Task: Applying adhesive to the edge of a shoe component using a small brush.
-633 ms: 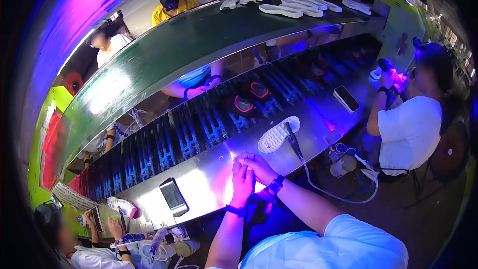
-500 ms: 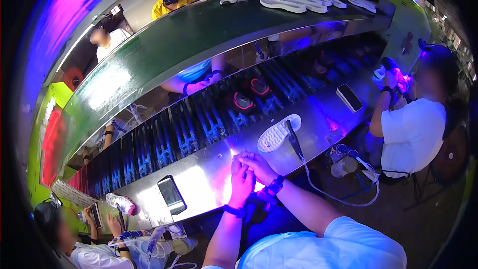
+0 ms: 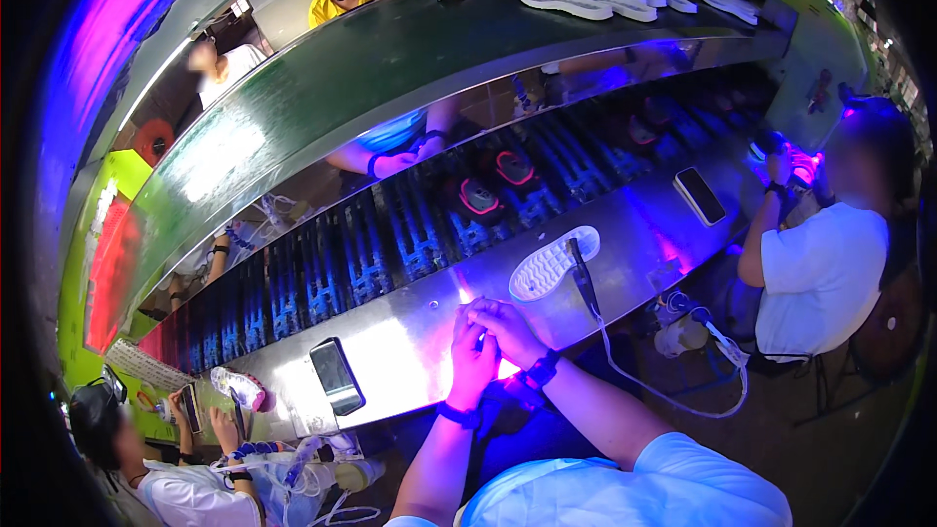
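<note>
My left hand (image 3: 472,355) and my right hand (image 3: 509,328) are clasped together over the near edge of the metal bench (image 3: 390,351). Their fingers are folded against each other, and nothing shows between them; the palms are hidden. Just beyond my right hand lies a white shoe sole (image 3: 543,271) with a wavy tread, tread side up. A slim dark hand tool (image 3: 585,285) rests across its right end, trailing a pale cable off the bench. To the left of my hands, a phone (image 3: 337,377) lies flat on the metal.
Behind the bench runs a dark roller conveyor (image 3: 390,234) carrying red-rimmed shoe parts (image 3: 478,197). White soles (image 3: 566,3) lie on the green belt (image 3: 322,88) farther back. Another phone (image 3: 699,196) sits right. Co-workers sit at both sides, one (image 3: 825,263) near the bench's right end.
The view has shifted slightly, so the surroundings sit a little differently in it. My hands remain clasped in the same place; the sole, tool and phones stay where they were.
</note>
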The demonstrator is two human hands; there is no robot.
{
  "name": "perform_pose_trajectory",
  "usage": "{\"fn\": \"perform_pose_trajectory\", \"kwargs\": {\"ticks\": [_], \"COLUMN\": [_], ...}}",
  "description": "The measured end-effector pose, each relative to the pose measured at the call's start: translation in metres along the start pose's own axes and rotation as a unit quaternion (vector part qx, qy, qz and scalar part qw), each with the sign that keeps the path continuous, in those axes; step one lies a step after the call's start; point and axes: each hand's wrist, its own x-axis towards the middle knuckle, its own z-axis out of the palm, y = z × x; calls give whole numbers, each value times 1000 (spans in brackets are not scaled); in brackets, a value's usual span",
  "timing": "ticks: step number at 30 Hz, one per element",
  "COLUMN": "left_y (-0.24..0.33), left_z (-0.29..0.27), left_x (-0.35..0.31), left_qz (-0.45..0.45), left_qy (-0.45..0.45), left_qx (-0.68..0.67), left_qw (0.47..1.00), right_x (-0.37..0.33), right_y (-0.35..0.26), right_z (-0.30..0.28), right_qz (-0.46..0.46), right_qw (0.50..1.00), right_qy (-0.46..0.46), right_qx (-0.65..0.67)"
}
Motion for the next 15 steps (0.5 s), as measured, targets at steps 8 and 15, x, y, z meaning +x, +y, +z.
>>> {"fn": "perform_pose_trajectory", "kwargs": {"ticks": [8, 15], "left_y": [-2, -4], "left_z": [-5, -13], "left_x": [-9, -5], "left_qz": [-25, 3], "left_qy": [-6, 22], "left_qx": [-17, 1], "left_qw": [1000, 1000], "right_x": [-3, 3], "right_y": [7, 10], "right_z": [-1, 7], "right_qz": [16, 13], "right_qw": [1000, 999], "right_qy": [-9, -20], "right_qx": [-6, -24]}}
